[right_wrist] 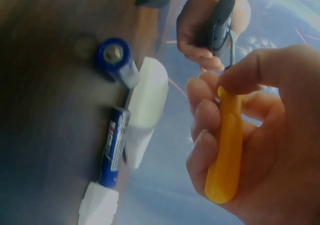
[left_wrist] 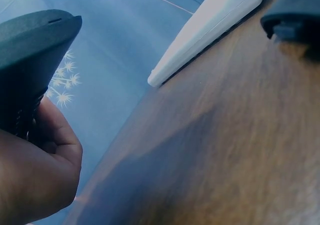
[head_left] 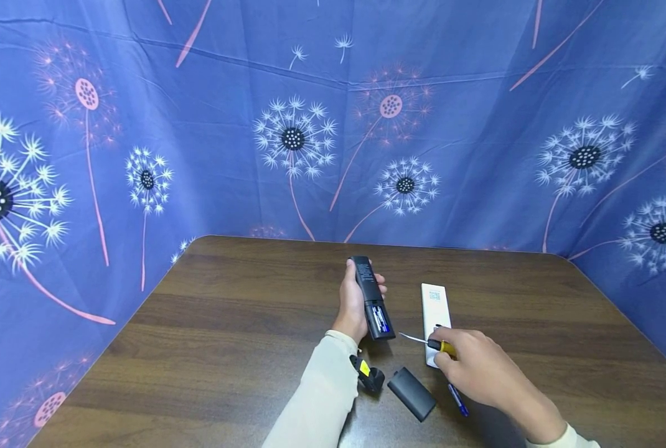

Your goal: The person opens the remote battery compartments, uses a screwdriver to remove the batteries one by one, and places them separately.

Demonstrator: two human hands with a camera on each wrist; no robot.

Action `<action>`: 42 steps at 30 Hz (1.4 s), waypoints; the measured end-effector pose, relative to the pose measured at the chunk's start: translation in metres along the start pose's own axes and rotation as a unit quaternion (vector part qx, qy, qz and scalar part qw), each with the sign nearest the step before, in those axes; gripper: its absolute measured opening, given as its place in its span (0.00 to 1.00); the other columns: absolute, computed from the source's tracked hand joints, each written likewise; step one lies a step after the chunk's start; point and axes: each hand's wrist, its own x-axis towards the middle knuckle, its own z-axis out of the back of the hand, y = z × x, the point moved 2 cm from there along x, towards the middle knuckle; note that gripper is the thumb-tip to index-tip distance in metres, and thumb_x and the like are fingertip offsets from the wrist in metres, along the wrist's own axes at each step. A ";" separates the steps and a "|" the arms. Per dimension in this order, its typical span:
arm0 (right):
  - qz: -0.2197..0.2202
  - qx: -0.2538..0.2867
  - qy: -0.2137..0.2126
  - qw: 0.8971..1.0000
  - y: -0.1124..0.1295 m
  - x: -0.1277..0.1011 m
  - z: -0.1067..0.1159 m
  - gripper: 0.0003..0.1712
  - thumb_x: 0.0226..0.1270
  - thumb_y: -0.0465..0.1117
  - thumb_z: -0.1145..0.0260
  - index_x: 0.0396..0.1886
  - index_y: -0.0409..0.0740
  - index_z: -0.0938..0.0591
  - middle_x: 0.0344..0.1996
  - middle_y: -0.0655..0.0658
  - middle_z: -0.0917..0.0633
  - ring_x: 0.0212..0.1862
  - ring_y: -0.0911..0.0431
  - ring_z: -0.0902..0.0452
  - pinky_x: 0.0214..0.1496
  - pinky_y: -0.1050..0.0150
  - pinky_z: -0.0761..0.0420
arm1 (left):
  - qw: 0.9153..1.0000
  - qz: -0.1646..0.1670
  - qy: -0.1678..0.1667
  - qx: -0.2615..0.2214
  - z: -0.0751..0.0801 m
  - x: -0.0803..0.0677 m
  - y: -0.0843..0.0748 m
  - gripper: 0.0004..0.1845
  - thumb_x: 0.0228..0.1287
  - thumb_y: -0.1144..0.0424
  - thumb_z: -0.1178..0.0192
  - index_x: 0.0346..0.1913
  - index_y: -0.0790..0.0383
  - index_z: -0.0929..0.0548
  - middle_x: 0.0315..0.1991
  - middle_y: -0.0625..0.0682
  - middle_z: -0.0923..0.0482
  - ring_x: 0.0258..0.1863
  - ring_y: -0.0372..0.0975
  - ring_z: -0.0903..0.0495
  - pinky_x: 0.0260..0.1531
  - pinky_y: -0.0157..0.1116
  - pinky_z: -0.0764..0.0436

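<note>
My left hand (head_left: 353, 306) grips a black remote (head_left: 368, 292) and holds it above the table, back side up. Its battery bay is uncovered and a blue battery (head_left: 379, 318) shows inside. My right hand (head_left: 474, 368) grips a screwdriver by its yellow handle (head_left: 444, 346); the metal tip points left toward the black remote's near end, a little short of it. In the right wrist view my fingers curl round the yellow handle (right_wrist: 224, 145). A white remote (head_left: 435, 306) lies on the table just beyond my right hand.
A black battery cover (head_left: 411, 393) lies on the wooden table (head_left: 226, 348) near my left wrist. Two loose blue batteries (right_wrist: 113, 147) lie beside the white remote (right_wrist: 146, 110), with a small white piece (right_wrist: 98, 206). A blue dandelion-print cloth (head_left: 310, 124) walls the table.
</note>
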 end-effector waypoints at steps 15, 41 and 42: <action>0.070 -0.010 -0.034 0.997 0.008 0.005 -0.007 0.13 0.74 0.53 0.37 0.43 0.53 0.13 0.30 0.62 0.19 0.30 0.66 0.28 0.35 0.61 0.25 | 1.000 0.018 0.011 0.009 0.002 0.002 -0.001 0.32 0.77 0.35 0.65 0.65 0.55 0.27 0.37 0.53 0.19 0.32 0.42 0.19 0.41 0.41 0.22; 0.122 -0.024 -0.048 0.991 0.015 0.013 -0.012 0.07 0.70 0.45 0.31 0.45 0.55 0.12 0.32 0.65 0.17 0.33 0.69 0.26 0.35 0.62 0.23 | 0.997 0.031 0.052 0.053 0.001 0.004 -0.004 0.34 0.77 0.35 0.64 0.65 0.57 0.26 0.35 0.52 0.18 0.29 0.40 0.19 0.35 0.37 0.23; 0.130 -0.028 -0.053 0.990 0.015 0.013 -0.012 0.07 0.69 0.44 0.31 0.44 0.55 0.12 0.32 0.65 0.17 0.33 0.69 0.26 0.35 0.62 0.23 | 0.996 0.032 0.055 0.057 0.001 0.004 -0.004 0.34 0.77 0.35 0.64 0.65 0.57 0.26 0.34 0.52 0.18 0.28 0.40 0.19 0.34 0.37 0.23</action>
